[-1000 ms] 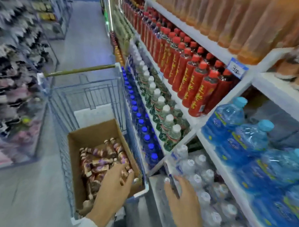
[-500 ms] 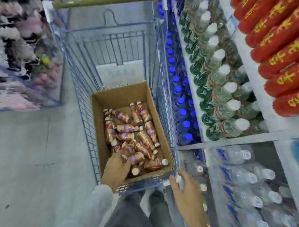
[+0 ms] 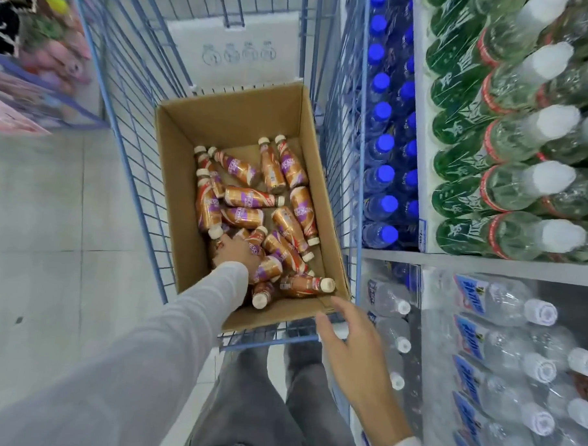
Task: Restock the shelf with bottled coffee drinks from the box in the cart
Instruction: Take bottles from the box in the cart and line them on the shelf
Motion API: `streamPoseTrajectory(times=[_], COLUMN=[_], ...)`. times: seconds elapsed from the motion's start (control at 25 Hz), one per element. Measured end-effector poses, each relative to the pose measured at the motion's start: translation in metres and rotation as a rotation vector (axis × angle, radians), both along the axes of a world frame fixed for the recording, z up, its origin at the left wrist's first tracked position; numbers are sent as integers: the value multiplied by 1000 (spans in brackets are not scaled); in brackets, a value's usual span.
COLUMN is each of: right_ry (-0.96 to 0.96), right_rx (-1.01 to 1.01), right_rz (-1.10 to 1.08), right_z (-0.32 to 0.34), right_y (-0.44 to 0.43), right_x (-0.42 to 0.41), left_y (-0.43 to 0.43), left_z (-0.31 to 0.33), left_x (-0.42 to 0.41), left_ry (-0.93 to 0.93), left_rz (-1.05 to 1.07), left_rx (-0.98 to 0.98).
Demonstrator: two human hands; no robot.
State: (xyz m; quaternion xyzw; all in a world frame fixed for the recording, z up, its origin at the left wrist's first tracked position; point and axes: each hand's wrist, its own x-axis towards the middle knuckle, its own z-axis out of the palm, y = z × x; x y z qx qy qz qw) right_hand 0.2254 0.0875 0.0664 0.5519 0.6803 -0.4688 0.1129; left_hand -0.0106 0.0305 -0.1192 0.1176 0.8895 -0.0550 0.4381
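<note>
The coffee bottles (image 3: 249,217) are small, with orange-and-purple labels and cream caps, and about sixteen of them lie in disorder on the bottom of one cardboard box (image 3: 235,119) inside the blue wire cart (image 3: 335,177). The left hand (image 3: 235,254) reaches into the box and its fingers rest on the pile near the box's near edge, but whether it grips one I cannot tell. The right hand (image 3: 351,346) is spread open and holds nothing, just beside the near right corner of the box.

A shop aisle, seemingly a supermarket; a blue wire cart (image 3: 337,130) stands on a pale tiled floor (image 3: 43,232) beside white shelves (image 3: 479,264) packed with rows of green bottles (image 3: 463,162), blue-capped bottles (image 3: 382,172) and clear water bottles (image 3: 503,333); blurred goods (image 3: 33,59) line the opposite side.
</note>
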Motion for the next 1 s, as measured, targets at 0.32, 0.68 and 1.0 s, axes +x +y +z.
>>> streamPoseTrajectory(times=[0.32,0.68,1.0], right_ry=[30,-126,-103], right_rx=[-28,-58,32], right_rz=[192,991,931], right_z=[-20,-197,-198], right_y=[22,13,17], right_x=[-57,-147,-137], left_y=[-61,-116,-115], left_z=[123,185,190], left_x=[2,23,21], left_ry=[-109,-76,-154], left_rz=[583,986,1053], left_rx=[508,674,720])
